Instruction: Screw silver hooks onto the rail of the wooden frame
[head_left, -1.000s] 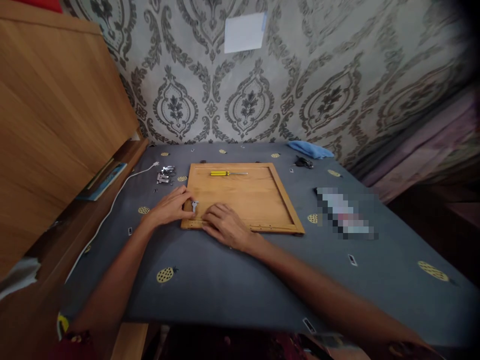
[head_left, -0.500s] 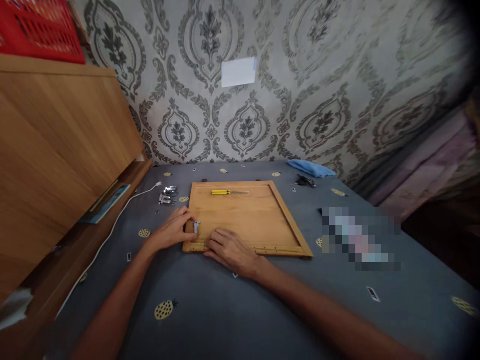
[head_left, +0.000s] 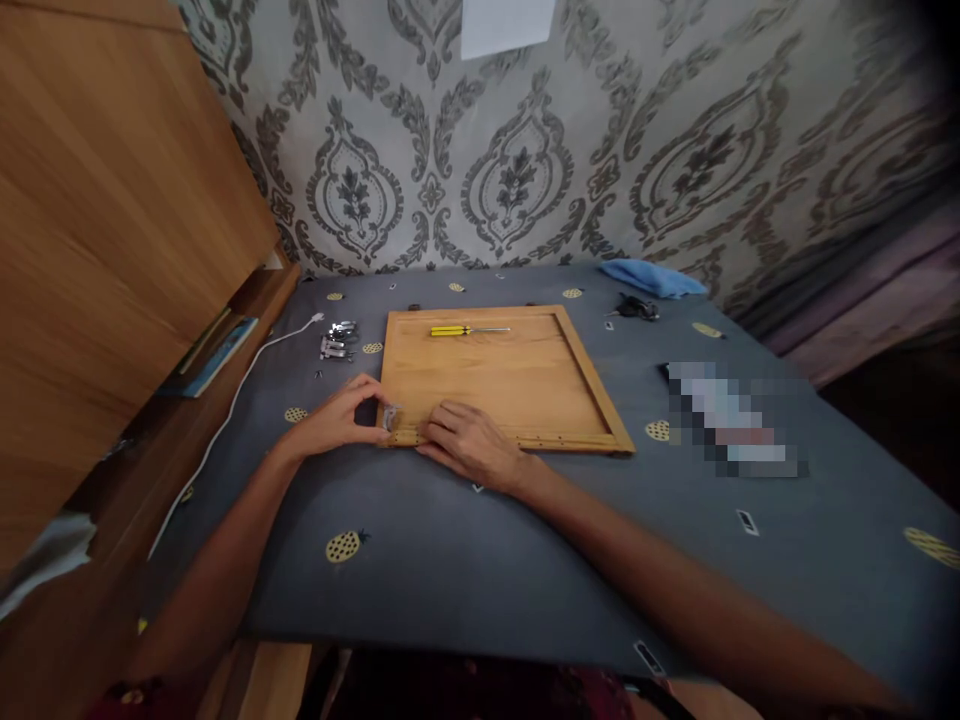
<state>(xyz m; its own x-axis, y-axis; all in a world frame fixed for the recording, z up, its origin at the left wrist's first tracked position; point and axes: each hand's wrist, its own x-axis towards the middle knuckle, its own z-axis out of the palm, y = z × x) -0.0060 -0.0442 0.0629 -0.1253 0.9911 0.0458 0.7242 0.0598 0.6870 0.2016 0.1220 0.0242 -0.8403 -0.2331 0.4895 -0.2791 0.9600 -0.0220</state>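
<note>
- The wooden panel point(head_left: 495, 375) is lying flat on the worktop point(head_left: 465, 590), its longer-looking side running left to right and its holed rail facing the person.
- A small metal fitting point(head_left: 390, 417) is sitting at the panel's near left corner, its long axis running roughly from far to near with a slight lean (its outline is blurring, so finer detail is unclear).
- The left hand point(head_left: 334, 418) is reaching in from the panel's left edge, thumb and fingers curving around the fitting; whether they are pinching it I cannot tell.
- The right hand point(head_left: 472, 442) is resting on the panel's near rail, right of the fitting, fingers bent; whether anything is lying beneath them I cannot tell.
- A yellow-handled screwdriver point(head_left: 452, 331) is lying on the panel's far part, parallel to its far edge, shaft pointing right.
- More metal fittings point(head_left: 339, 342) are lying in a cluster left of the panel.
- A blue cloth point(head_left: 654, 279) is lying beyond the panel's far right corner.
</note>
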